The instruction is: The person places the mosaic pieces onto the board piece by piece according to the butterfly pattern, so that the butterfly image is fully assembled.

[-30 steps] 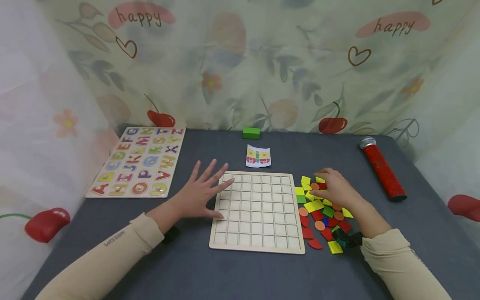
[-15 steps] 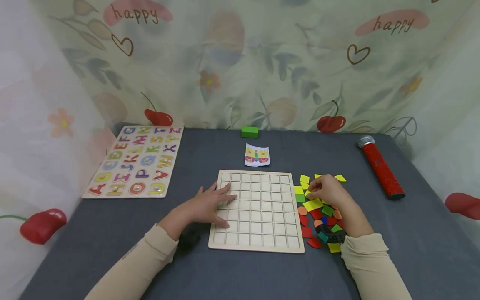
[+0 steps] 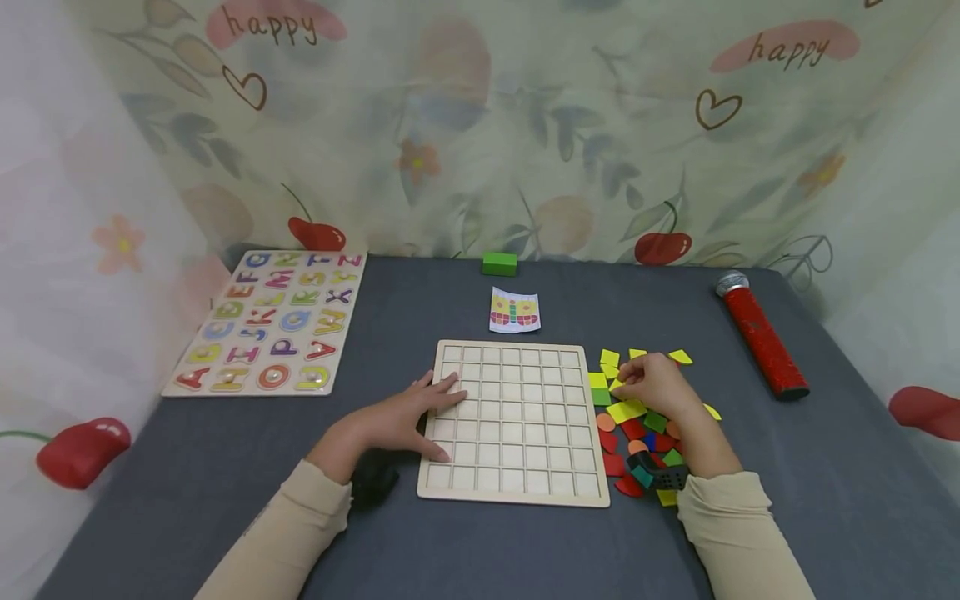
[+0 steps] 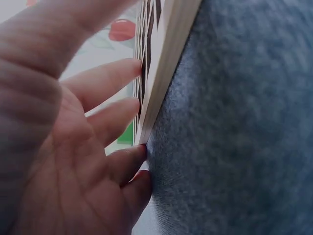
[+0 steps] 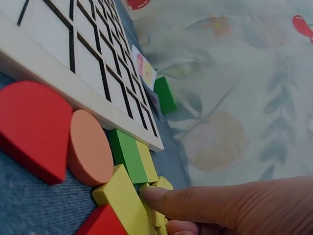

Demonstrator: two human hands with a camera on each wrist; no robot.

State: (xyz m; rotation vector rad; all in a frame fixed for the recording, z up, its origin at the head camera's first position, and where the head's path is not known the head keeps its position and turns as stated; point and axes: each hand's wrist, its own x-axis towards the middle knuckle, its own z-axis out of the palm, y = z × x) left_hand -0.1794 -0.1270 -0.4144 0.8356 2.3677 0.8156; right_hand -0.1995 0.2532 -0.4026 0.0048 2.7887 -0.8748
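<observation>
My left hand (image 3: 393, 421) rests at the left side of a wooden grid board (image 3: 525, 433), thumb and some fingertips over its cells. In the left wrist view the fingers (image 4: 105, 81) are spread, two of them down at the board's edge. My right hand (image 3: 663, 387) is low over a pile of coloured wooden pieces right of the board. Its thumb and fingers come together at a small yellow block (image 3: 616, 386); the thumb (image 5: 159, 195) lies against it in the right wrist view. Around it lie a green block (image 5: 128, 155), an orange disc (image 5: 90, 147) and a red rounded piece (image 5: 36, 125).
A butterfly pattern card (image 3: 514, 311) lies behind the board, with a green block (image 3: 499, 264) farther back. An alphabet puzzle board (image 3: 270, 325) is at the left, a red microphone (image 3: 765, 337) at the right. A patterned curtain (image 3: 480, 125) closes off the back.
My left hand has drawn down and lowered onto the board's left edge, its fingers less spread. My right hand has drawn slightly nearer and closed its fingertips at a yellow block; some yellow pieces have shifted.
</observation>
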